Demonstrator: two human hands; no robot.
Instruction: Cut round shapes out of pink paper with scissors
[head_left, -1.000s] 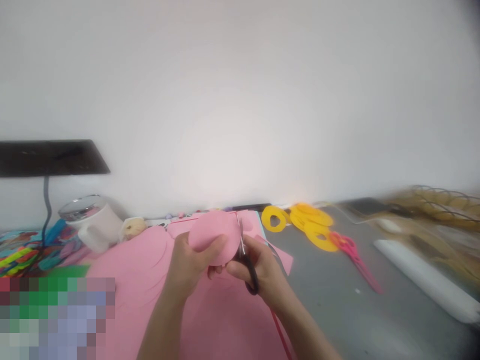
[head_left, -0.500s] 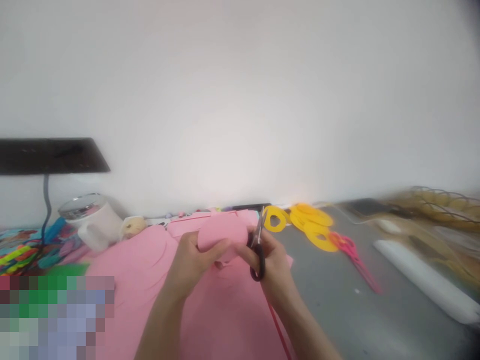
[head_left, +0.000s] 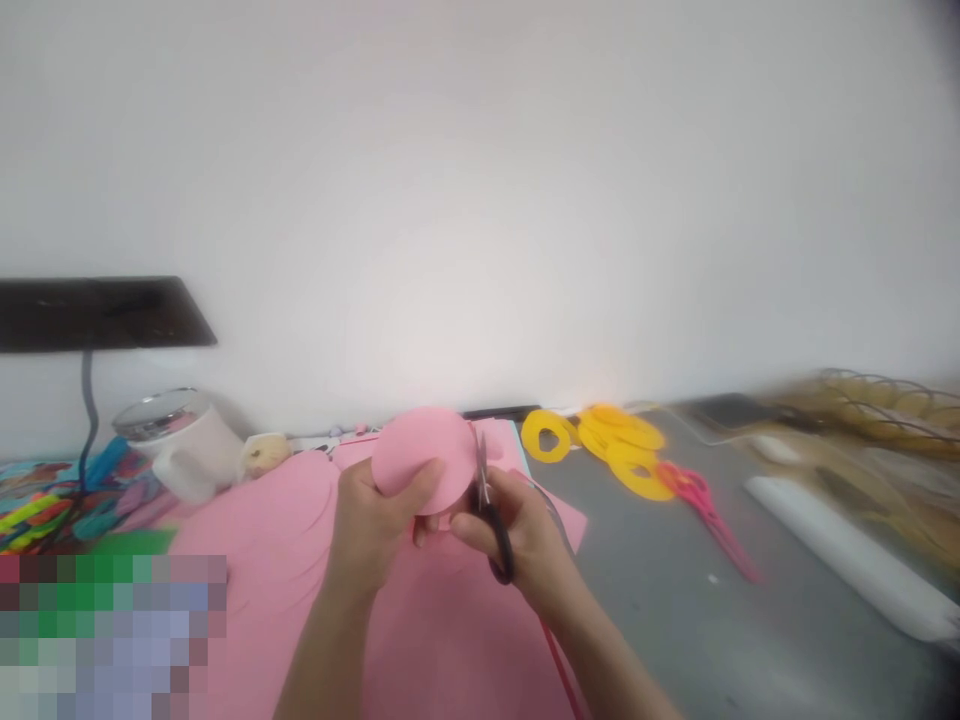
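Note:
A round piece of pink paper [head_left: 420, 450] is pinched in my left hand [head_left: 382, 520], the thumb lying across its face. My right hand [head_left: 517, 530] grips scissors [head_left: 484, 480] with dark handles, their metal blades pointing up at the disc's right edge. Whether the blades touch the paper I cannot tell. Beneath both hands lies a large pink sheet [head_left: 450, 640]. More rounded pink paper pieces [head_left: 262, 520] overlap to the left.
Several yellow paper rings [head_left: 546, 437] lie back right beside pink scissors [head_left: 709, 520]. A long white object [head_left: 847, 555] rests on the grey table [head_left: 645, 620]. At the left stand a white mug [head_left: 191, 455] and colourful bundles [head_left: 37, 515]; a dark panel [head_left: 97, 312] hangs above.
My left hand has tilted the pink disc up, so more of its face shows. My right hand has moved left with the scissors, bringing the blades to the disc's edge.

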